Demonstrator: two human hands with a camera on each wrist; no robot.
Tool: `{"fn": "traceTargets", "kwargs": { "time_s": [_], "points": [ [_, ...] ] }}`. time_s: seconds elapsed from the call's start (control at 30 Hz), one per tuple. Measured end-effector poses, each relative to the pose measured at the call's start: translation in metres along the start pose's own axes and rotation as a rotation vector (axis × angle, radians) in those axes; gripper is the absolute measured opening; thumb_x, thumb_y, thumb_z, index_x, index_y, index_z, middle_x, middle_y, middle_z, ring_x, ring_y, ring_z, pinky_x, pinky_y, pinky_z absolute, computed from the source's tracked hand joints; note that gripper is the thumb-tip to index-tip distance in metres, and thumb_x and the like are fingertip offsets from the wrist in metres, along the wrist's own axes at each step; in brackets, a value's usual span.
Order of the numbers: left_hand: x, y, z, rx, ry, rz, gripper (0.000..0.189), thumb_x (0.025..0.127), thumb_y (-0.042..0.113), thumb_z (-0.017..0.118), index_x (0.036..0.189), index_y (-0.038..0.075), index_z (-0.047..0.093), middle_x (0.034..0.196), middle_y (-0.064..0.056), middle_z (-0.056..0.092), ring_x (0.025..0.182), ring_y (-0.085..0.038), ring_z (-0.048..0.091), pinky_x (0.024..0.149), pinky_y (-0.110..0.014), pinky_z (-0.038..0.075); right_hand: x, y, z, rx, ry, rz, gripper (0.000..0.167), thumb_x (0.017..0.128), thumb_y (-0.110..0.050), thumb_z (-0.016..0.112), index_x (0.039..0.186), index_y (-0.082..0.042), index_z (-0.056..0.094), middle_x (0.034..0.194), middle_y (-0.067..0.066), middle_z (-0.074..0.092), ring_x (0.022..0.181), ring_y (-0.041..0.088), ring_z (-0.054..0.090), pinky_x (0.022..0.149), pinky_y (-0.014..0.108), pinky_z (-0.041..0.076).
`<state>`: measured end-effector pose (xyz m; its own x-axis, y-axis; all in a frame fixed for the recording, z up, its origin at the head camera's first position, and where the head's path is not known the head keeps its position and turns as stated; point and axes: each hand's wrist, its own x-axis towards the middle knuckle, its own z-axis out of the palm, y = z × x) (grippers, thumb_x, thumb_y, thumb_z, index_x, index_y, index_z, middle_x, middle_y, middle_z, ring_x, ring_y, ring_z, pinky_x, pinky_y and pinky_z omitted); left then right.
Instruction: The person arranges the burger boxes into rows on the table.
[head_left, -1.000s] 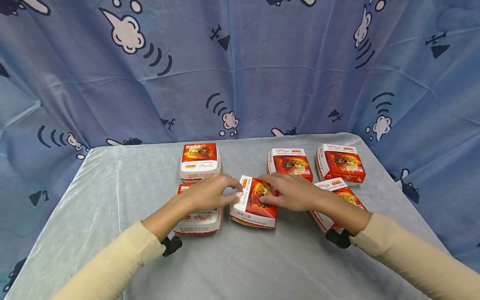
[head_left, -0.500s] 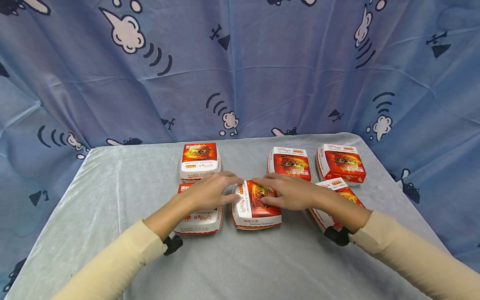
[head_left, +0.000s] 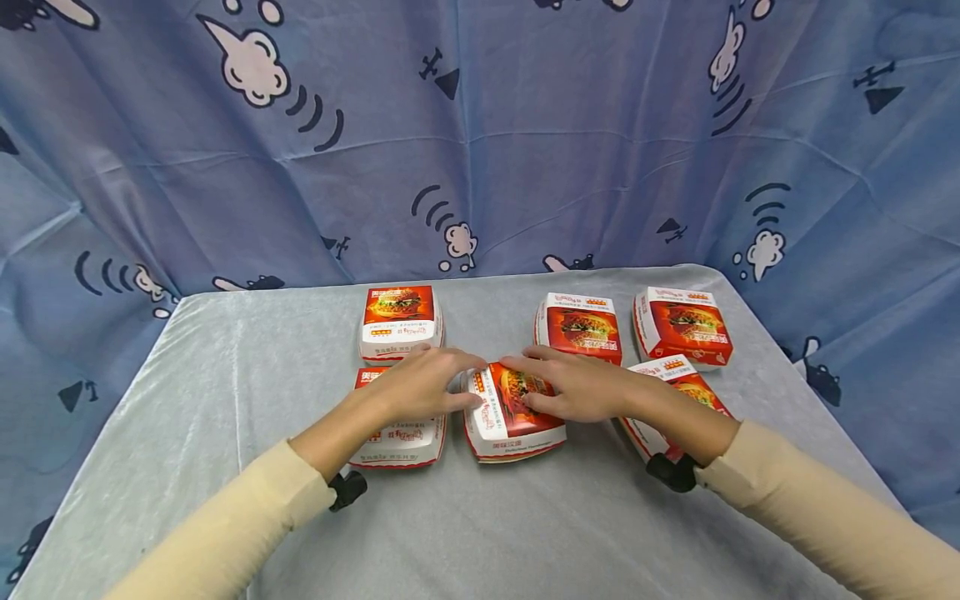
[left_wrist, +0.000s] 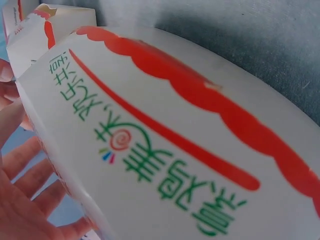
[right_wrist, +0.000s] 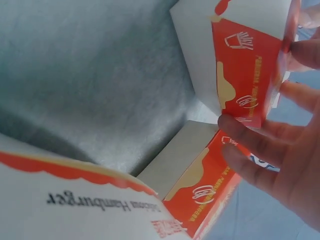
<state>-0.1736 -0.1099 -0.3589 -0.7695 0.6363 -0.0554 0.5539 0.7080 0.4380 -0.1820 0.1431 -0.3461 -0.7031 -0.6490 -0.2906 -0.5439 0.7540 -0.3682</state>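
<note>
A red-and-white burger box [head_left: 512, 418] lies flat on the grey table [head_left: 225, 375] at the middle front. My left hand [head_left: 450, 382] holds its left edge, fingers at the far corner and thumb on the near side. Over the lid my right hand [head_left: 551, 385] grips it from the right, thumb on the printed top. In the right wrist view the box's red side [right_wrist: 245, 65] stands between the thumb and fingers of my right hand [right_wrist: 285, 150]. The left wrist view shows my left hand [left_wrist: 20, 200] beside a second box [left_wrist: 165, 150].
That second box [head_left: 397, 442] sits under my left wrist, close to the held one. Other boxes stand at the back left [head_left: 399, 321], back middle [head_left: 581, 325] and back right [head_left: 682, 325], and one [head_left: 690, 387] lies under my right forearm. A blue patterned curtain [head_left: 480, 125] hangs behind.
The middle box was tilted and turned askew; both hands have turned it squarer and lowered it flat, a little farther back. The other boxes have not moved.
</note>
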Motion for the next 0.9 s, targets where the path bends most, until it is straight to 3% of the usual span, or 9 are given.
{"fn": "traceTargets", "kwargs": {
  "time_s": [0.27,0.7,0.9],
  "points": [
    [-0.003,-0.001,0.000,0.045,0.021,-0.004,0.046,0.091,0.035,0.073,0.131,0.014,0.065,0.129,0.001,0.066,0.120,-0.016,0.060,0.105,-0.052,0.037,-0.008,-0.010,-0.007,-0.111,0.094,0.080,0.066,0.094,-0.045,0.063,0.152,-0.019,0.043,0.148,0.018,0.046,0.127,0.040,0.053,0.100,0.064,0.041],
    [-0.007,0.000,0.000,0.035,0.066,0.021,0.034,0.089,0.033,0.075,0.116,0.013,0.070,0.113,0.001,0.072,0.104,-0.014,0.065,0.101,-0.050,0.038,-0.020,-0.014,-0.006,-0.076,0.133,0.135,0.069,0.092,-0.045,0.067,0.149,-0.012,0.047,0.144,0.015,0.053,0.131,0.035,0.051,0.100,0.064,0.042],
    [-0.007,0.000,0.000,0.035,0.086,0.036,0.026,0.088,0.031,0.075,0.106,0.013,0.071,0.102,0.003,0.072,0.093,-0.015,0.065,0.097,-0.048,0.040,-0.021,-0.015,-0.003,-0.058,0.131,0.147,0.068,0.092,-0.046,0.066,0.148,-0.010,0.048,0.137,0.013,0.058,0.120,0.029,0.058,0.094,0.058,0.047]
  ]
}}
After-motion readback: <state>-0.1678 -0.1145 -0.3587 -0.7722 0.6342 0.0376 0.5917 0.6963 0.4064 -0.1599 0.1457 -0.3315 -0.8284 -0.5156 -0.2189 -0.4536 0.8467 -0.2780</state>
